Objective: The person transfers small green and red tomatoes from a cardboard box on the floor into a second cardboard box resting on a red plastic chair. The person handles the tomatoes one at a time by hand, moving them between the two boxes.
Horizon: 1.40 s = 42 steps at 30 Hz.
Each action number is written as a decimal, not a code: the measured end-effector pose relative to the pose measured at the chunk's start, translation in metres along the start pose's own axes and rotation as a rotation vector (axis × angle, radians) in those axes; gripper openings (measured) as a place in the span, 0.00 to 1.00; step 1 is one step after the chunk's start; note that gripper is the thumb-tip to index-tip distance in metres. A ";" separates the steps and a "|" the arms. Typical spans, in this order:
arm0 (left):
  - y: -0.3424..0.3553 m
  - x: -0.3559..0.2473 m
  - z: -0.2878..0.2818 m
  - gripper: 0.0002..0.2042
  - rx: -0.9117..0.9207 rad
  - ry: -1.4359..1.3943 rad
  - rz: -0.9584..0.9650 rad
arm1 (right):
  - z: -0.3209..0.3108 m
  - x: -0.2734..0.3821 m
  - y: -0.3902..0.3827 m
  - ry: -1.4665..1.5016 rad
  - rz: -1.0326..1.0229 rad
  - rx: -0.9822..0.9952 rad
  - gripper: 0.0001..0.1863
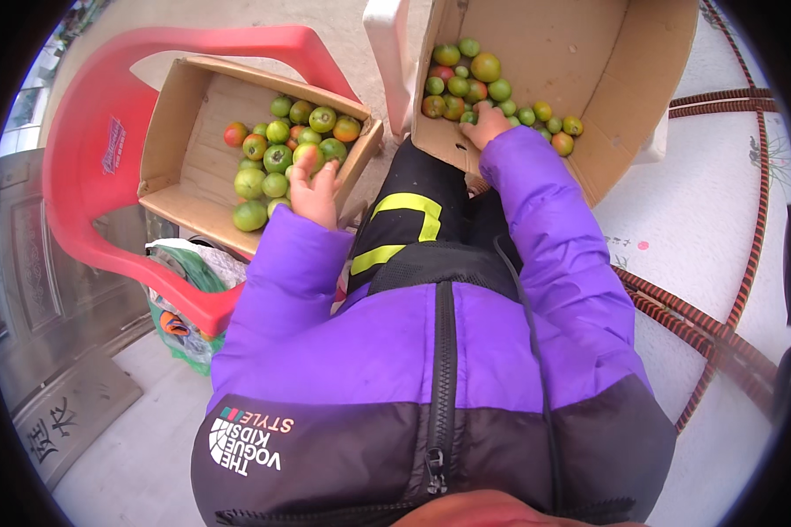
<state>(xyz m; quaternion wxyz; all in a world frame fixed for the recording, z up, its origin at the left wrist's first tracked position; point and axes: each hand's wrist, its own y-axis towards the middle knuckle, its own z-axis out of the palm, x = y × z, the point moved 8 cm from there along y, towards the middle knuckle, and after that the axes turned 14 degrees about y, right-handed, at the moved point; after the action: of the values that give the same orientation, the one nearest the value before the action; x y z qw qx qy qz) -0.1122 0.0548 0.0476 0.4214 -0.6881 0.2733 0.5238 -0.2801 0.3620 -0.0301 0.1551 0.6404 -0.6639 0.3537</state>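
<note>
Two cardboard boxes hold small green and reddish tomatoes. My left hand (315, 189) is over the right side of the left box (189, 140). Its fingers are apart and point at the green tomatoes (277, 159) just beside them. I see nothing held in it. In the larger right box (580, 61), my right hand (486, 127) reaches to the near edge of the pile. Its thumb and finger close on a small green tomato (469, 117), partly hidden by the hand. Other tomatoes (485, 68) lie right around it, green, orange and red.
The left box rests on a red plastic chair (79, 167), whose arms curve round it. A white plastic chair (387, 44) is under the right box. A bag (189, 299) with green plastic hangs below the left box. Dark red striped hoses (738, 202) cross the pale ground at right.
</note>
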 end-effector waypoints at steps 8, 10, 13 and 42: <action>-0.014 0.006 0.021 0.20 0.180 0.177 -0.063 | -0.016 0.010 -0.024 0.288 -0.095 -0.135 0.26; -0.020 0.007 0.033 0.20 0.270 0.180 -0.094 | -0.016 0.028 -0.054 0.556 -0.136 -0.076 0.24; -0.034 0.007 0.054 0.20 0.419 0.158 -0.133 | -0.001 0.080 -0.109 0.835 -0.277 0.148 0.23; -0.012 0.036 0.009 0.24 0.216 -0.146 -0.384 | -0.037 0.077 0.095 -0.340 -0.227 -0.019 0.26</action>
<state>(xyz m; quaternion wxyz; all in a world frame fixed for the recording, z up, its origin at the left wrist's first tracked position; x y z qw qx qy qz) -0.0955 0.0712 0.0158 0.6032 -0.6385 0.1609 0.4500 -0.3912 0.3233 0.0211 0.0856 0.7600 -0.6075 0.2145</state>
